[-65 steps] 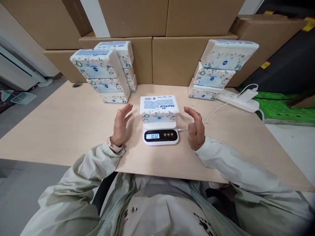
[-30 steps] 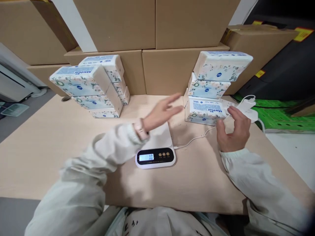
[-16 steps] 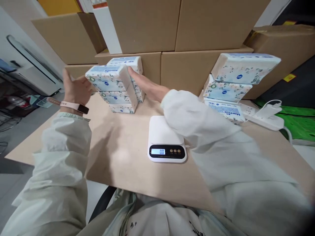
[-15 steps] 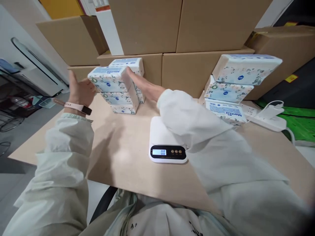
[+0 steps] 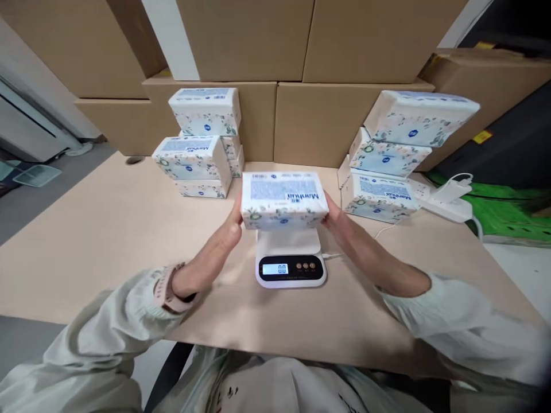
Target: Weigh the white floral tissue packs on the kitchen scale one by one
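Observation:
A white and blue tissue pack (image 5: 284, 201) is held between my two hands over the upper part of a white digital scale (image 5: 289, 244), whose display reads 0.0. My left hand (image 5: 226, 235) grips the pack's left end and my right hand (image 5: 342, 221) its right end; most fingertips are hidden behind it. At the left, a front stack of similar packs (image 5: 189, 158) stands before a taller back stack (image 5: 206, 112). On the right, more packs (image 5: 390, 158) are piled up, the top one tilted.
Large cardboard boxes (image 5: 340, 123) form a wall behind the packs. A white power strip (image 5: 445, 206) with a plugged-in adapter lies at the right, and a thin cable runs to the scale. The table's front edge is close to my body.
Both hands have moved from the left stack to above the scale, now with one pack between them. The front left stack is one pack lower. The view has shifted slightly.

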The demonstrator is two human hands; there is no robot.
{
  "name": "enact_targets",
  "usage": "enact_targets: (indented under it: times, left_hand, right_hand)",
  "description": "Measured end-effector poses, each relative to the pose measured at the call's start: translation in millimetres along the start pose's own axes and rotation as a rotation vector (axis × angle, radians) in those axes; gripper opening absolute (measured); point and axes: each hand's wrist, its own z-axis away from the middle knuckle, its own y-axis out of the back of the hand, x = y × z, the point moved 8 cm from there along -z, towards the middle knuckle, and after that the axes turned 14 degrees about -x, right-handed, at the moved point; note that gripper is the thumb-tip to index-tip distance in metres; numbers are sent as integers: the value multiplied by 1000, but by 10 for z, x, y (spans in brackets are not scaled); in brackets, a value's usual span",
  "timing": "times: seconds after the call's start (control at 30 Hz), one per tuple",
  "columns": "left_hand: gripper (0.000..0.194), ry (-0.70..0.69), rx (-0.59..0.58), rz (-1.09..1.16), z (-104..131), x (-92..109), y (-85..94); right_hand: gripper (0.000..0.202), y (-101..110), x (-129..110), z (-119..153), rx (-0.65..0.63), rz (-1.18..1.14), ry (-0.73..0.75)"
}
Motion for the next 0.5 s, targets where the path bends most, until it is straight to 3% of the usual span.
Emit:
enact_targets:
  times: [0.1,0.2,0.27,0.4,0.5]
  left_hand:
    - [74,42,-23,46,7,-236,-170]
    - [71,79,-2,49,37,-400,-204]
    - [68,87,107,20,103,-514,-128]
    - [66,84,392,67,319,-806,84]
    - [65,106,480,144,419,-968,161]
  right_hand:
    - [78,-23,329,170,30,-52,-51]
    - [70,28,546,217,66,4,-30]
    - [66,102,627,272,143,95,34]
    - [56,283,686,557,470,303,254]
    - [56,309,740,701,574,427,286]
